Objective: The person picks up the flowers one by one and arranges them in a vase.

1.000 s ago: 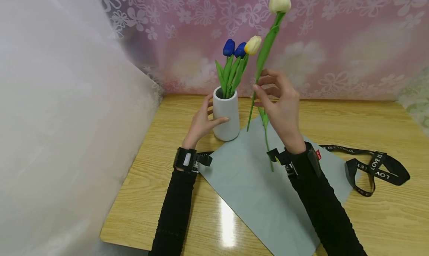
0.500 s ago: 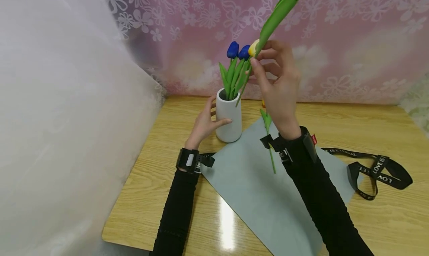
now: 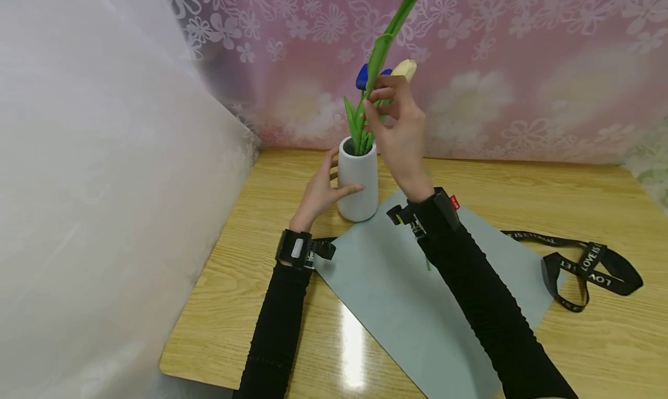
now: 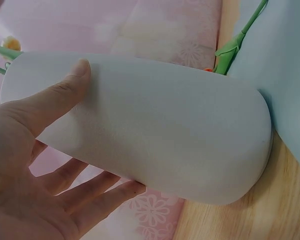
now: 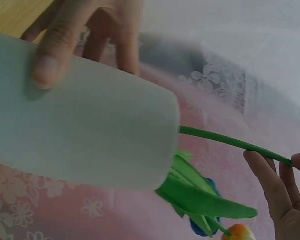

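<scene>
A white vase (image 3: 358,181) stands upright on the table, steadied by my left hand (image 3: 319,189); its thumb lies across the front and its fingers reach round the far side. My right hand (image 3: 402,132) pinches the green stem of a white tulip (image 3: 380,51) above the vase mouth. In the right wrist view the stem (image 5: 215,136) runs in at the rim; its lower end is hidden. Also in the vase are blue tulips (image 3: 362,77) and a pale yellow tulip (image 3: 405,69), partly covered by the right hand.
A grey-blue sheet (image 3: 386,283) lies right of the vase. Another tulip (image 4: 232,50) lies on it, mostly hidden by the right arm in the head view. A black lettered ribbon (image 3: 590,260) curls on the wooden table (image 3: 229,306). Floral cloth (image 3: 292,97) hangs behind.
My right hand has carried the white tulip left and up, then lowered it so its stem end enters the vase mouth. The left hand keeps its hold on the vase.
</scene>
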A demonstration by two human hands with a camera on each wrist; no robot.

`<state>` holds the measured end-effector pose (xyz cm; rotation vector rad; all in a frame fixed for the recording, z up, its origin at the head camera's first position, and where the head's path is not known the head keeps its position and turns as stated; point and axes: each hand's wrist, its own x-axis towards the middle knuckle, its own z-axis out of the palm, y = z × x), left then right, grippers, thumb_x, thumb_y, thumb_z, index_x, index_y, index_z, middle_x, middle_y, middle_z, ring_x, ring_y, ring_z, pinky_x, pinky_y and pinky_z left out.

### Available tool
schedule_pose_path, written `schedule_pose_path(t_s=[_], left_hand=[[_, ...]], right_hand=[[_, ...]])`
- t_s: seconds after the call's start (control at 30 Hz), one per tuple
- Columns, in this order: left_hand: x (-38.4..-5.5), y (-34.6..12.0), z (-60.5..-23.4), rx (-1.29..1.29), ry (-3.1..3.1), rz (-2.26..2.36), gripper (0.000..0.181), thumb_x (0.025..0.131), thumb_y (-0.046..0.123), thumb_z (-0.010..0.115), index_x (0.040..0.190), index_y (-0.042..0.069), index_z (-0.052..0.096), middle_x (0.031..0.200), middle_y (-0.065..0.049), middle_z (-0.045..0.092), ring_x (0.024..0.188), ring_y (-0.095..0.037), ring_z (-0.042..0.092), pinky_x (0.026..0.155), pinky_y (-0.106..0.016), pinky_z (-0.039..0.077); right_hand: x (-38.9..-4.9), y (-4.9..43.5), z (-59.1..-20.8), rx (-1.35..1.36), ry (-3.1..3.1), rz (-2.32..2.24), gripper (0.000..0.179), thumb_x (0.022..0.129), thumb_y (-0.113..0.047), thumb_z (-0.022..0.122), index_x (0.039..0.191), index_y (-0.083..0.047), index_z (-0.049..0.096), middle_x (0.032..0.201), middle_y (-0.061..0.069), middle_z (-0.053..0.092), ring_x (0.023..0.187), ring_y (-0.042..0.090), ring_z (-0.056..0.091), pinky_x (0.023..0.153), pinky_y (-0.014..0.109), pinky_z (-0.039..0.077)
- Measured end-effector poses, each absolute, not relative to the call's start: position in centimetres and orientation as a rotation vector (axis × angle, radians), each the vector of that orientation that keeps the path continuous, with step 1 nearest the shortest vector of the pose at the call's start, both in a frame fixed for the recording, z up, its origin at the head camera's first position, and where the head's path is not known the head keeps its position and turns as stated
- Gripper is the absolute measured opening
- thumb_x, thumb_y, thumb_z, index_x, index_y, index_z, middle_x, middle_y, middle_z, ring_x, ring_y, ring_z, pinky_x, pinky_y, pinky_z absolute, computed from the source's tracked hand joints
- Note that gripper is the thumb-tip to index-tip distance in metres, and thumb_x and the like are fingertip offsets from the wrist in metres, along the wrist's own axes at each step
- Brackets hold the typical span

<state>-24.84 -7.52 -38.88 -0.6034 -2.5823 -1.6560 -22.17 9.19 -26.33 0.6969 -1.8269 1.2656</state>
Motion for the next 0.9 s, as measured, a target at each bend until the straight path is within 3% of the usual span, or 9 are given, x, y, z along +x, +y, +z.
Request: schedule_pose_path(t_s=[0.23, 0.4, 0.53, 0.77, 0.9], left_hand=[[-24.8, -7.5, -38.9, -0.614, -2.577, -1.664, 0.093, 0.086, 0.03, 0.083, 0.159, 0.029, 0.025, 0.157, -0.01, 0.041, 0.141, -0.034, 0.044, 0.108, -0.054, 0.048], [-24.8, -7.6, -38.9, -0.609, -2.587, -1.654, 0.094, 0.086, 0.029, 0.083, 0.159, 0.03, 0.024, 0.157, -0.011, 0.04, 0.14, -0.035, 0.046, 0.106, -0.053, 0.05], [-24.8, -7.5, -38.8, -0.608, -2.582, -1.654, 0.094, 0.087, 0.029, 0.083, 0.159, 0.029, 0.024, 0.157, -0.012, 0.04, 0.139, -0.036, 0.046, 0.105, -0.053, 0.051], [-24.7, -7.6, -38.7, -0.62, -2.586, -1.634, 0.093, 0.087, 0.028, 0.083, 0.159, 0.027, 0.023, 0.156, -0.014, 0.04, 0.139, -0.035, 0.046, 0.105, -0.053, 0.051], [-24.7, -7.6, -38.8, -0.618, -2.586, -1.629, 0.094, 0.087, 0.028, 0.082, 0.16, 0.028, 0.022, 0.156, -0.014, 0.041, 0.138, -0.035, 0.047, 0.104, -0.052, 0.052]], right_hand=[[-22.8, 8.8, -28.8, 0.542, -2.13, 1.09, 0.03, 0.097, -0.01, 0.07, 0.122, 0.001, 0.057, 0.1, 0.016, 0.071, 0.079, 0.03, 0.073, 0.069, 0.038, 0.062], [-22.8, 8.5, -29.7, 0.485, -2.264, 0.961, 0.028, 0.1, -0.017, 0.067, 0.121, 0.0, 0.058, 0.099, 0.017, 0.073, 0.079, 0.03, 0.072, 0.069, 0.039, 0.059], [-22.6, 8.2, -30.2, 0.434, -2.319, 0.903, 0.027, 0.102, -0.022, 0.064, 0.118, 0.0, 0.062, 0.096, 0.016, 0.074, 0.077, 0.028, 0.068, 0.067, 0.037, 0.055], [-22.4, 7.6, -30.4, 0.343, -2.414, 0.796, 0.026, 0.1, -0.025, 0.068, 0.113, -0.002, 0.072, 0.098, 0.015, 0.074, 0.089, 0.033, 0.054, 0.082, 0.043, 0.048], [-22.4, 7.6, -30.3, 0.312, -2.472, 0.713, 0.028, 0.099, -0.027, 0.068, 0.112, -0.004, 0.076, 0.096, 0.015, 0.075, 0.085, 0.033, 0.052, 0.077, 0.042, 0.047]])
